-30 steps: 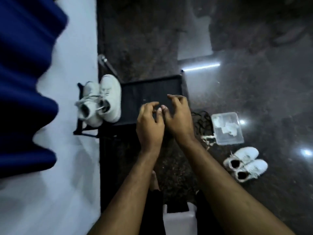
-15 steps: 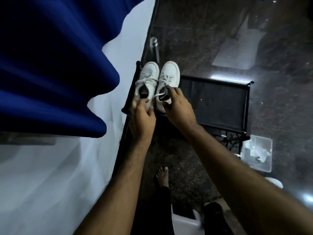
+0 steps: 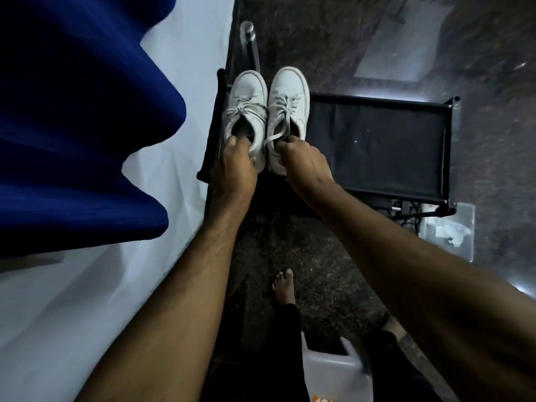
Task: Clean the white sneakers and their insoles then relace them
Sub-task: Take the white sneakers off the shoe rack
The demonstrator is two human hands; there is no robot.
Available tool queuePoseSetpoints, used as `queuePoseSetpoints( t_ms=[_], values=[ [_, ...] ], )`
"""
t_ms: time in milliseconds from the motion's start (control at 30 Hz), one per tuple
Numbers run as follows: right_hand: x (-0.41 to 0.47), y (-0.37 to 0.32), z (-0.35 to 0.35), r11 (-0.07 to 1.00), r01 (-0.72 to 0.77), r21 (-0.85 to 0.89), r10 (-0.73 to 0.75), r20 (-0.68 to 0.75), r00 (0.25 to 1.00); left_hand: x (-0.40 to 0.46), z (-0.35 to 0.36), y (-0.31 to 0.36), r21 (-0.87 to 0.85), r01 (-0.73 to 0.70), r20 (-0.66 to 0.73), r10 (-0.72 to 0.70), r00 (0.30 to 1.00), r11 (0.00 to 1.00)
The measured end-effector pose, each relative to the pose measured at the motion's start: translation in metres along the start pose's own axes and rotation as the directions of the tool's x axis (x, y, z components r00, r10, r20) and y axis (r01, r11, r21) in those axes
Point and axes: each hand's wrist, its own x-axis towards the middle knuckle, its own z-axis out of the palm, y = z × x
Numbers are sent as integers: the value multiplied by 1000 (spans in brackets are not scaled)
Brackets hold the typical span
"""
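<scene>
Two white laced sneakers stand side by side, toes pointing away, at the left end of a black fabric rack (image 3: 377,146). My left hand (image 3: 235,166) grips the heel collar of the left sneaker (image 3: 246,100), its fingers hooked into the opening. My right hand (image 3: 304,162) grips the heel collar of the right sneaker (image 3: 290,94) in the same way. Loose lace ends lie across both tongues. The insoles are not visible.
A blue curtain (image 3: 72,126) and a white wall (image 3: 87,300) fill the left side. A clear plastic box (image 3: 452,236) with white scraps sits on the dark stone floor at right. A white container (image 3: 333,369) stands by my bare foot (image 3: 284,288).
I have turned left toward the sneakers on the rack. My hands went from being held together in the air to the sneakers' heels and now hold them. The second pair at right left the view.
</scene>
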Motion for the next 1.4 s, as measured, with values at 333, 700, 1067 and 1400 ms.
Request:
queuePoseSetpoints(
  t_ms=[333,700,1067,1400],
  values=[
    [-131,58,-64,993,-89,84,112,-332,937,-103,-28,120,-2,-96,-285,91,954,995],
    [-350,253,-72,947,-262,184,313,-358,880,-259,44,322,1,-361,-184,355,916,932],
    [-489,402,11,854,-468,229,520,-349,780,-392,190,379,-2,-465,69,464,883,886],
    [-463,466,183,876,-456,157,482,-269,834,-367,358,299,-17,-626,260,608,750,779]
  ],
)
